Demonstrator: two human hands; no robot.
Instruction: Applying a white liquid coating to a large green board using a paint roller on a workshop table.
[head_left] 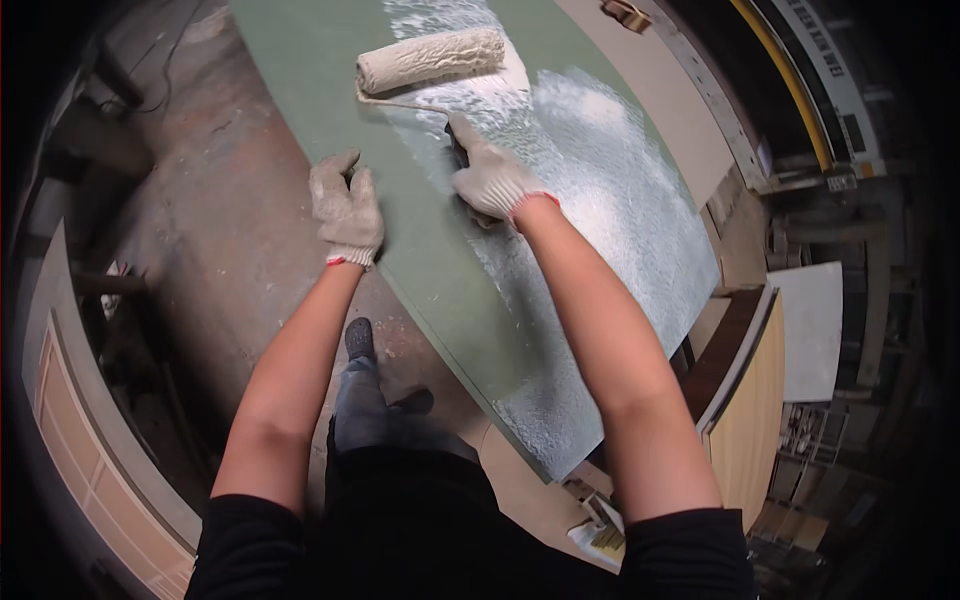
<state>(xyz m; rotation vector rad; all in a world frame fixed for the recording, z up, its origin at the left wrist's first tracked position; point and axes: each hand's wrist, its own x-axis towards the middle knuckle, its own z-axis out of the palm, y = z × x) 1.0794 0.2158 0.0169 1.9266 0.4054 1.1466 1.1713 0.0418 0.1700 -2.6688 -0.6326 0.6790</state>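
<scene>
Right hand [493,180] grips roller [430,60] — left hand [346,208] steadies panel [330,90]

Upper right of frame: long white sign strip [830,60] with dark printed markings, beside a curved yellow band — text illegible. No packages, labels or screens discernible elsewhere.

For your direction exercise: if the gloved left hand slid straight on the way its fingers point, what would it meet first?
Probably the wet white glue patch on the green board; the left hand rests at the board's edge.
</scene>
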